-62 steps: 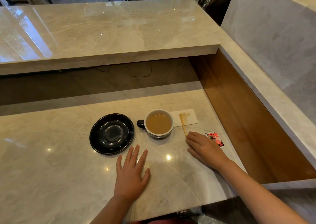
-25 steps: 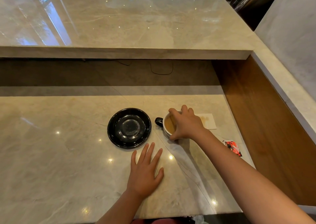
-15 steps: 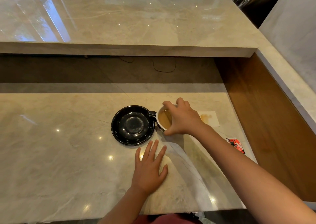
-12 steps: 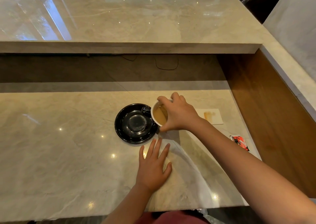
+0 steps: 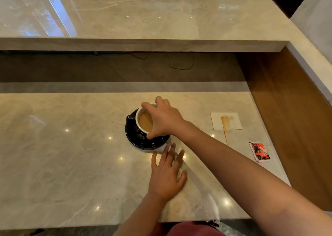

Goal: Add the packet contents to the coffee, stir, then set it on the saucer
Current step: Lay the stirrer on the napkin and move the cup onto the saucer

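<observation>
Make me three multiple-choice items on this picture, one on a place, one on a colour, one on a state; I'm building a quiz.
1. Where does the stir stick lie?
A. In the cup
B. Partly on the napkin
C. On the saucer

2. What colour is the saucer?
A. White
B. Red
C. Black

3. What is the left hand doing?
A. Lying flat on the counter
B. Holding the packet
C. Gripping the cup

Answers: 1 B, its top rests on the napkin. 2 C, glossy black under the cup. 3 A, fingers spread, holding nothing; the right hand grips the cup.
</observation>
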A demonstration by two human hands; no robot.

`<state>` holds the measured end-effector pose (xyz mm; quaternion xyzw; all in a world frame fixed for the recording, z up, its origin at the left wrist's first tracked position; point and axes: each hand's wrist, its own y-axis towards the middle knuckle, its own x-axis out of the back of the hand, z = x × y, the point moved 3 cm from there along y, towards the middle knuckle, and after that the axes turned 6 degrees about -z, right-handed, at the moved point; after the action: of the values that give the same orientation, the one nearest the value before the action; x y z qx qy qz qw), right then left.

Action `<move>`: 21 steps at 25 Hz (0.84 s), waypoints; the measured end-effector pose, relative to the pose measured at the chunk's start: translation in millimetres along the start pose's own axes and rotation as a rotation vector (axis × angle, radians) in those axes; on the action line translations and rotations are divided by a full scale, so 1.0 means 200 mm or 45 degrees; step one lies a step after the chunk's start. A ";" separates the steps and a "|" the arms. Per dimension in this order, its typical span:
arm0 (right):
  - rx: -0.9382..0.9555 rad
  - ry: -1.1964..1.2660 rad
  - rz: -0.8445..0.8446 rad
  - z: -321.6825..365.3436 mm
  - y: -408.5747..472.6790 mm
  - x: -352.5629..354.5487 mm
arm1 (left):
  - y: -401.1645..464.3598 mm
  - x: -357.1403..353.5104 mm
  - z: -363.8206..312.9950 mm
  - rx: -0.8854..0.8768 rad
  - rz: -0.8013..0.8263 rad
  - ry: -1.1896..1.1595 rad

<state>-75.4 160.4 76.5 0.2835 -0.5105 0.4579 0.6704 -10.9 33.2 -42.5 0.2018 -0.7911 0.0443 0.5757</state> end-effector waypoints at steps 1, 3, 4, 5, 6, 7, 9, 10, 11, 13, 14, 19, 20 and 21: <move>0.013 -0.002 0.003 0.01 0.01 -0.02 | 0.00 0.00 0.00 0.000 -0.003 -0.005; 0.036 -0.009 0.004 0.03 0.03 -0.04 | -0.01 0.00 0.00 -0.004 -0.004 -0.011; 0.045 -0.013 0.002 0.03 0.03 -0.05 | -0.01 0.00 0.00 -0.005 -0.004 -0.013; 0.052 -0.018 0.002 0.04 0.04 -0.06 | -0.01 0.00 0.00 -0.004 -0.004 -0.016; 0.057 -0.025 0.007 0.04 0.05 -0.06 | -0.01 0.00 0.00 -0.001 -0.005 -0.020; 0.059 -0.036 0.015 0.04 0.05 -0.07 | -0.01 0.00 0.00 0.000 -0.009 -0.024; 0.058 -0.063 0.042 0.05 0.06 -0.07 | -0.01 0.00 0.01 0.003 -0.015 -0.031; 0.056 -0.079 0.061 0.05 0.07 -0.07 | -0.01 0.00 0.00 0.004 -0.014 -0.033; 0.056 -0.098 0.081 0.05 0.07 -0.06 | -0.01 0.00 0.00 0.003 -0.013 -0.033; 0.054 -0.130 0.123 0.05 0.08 -0.06 | -0.01 0.00 0.00 0.004 -0.010 -0.033; 0.050 -0.140 0.138 0.05 0.08 -0.06 | -0.01 0.00 0.00 0.007 -0.007 -0.033; 0.044 -0.150 0.174 0.04 0.08 -0.04 | -0.01 0.00 0.00 0.016 0.005 -0.033; 0.041 -0.147 0.177 0.04 0.07 -0.04 | -0.01 0.00 0.00 0.018 0.008 -0.035; 0.040 -0.140 0.173 0.03 0.07 -0.04 | -0.01 0.00 0.00 0.021 0.013 -0.033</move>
<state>-90.9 157.9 68.9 0.2834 -0.5572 0.4941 0.6042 -11.1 31.8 -43.7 0.2029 -0.7992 0.0512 0.5635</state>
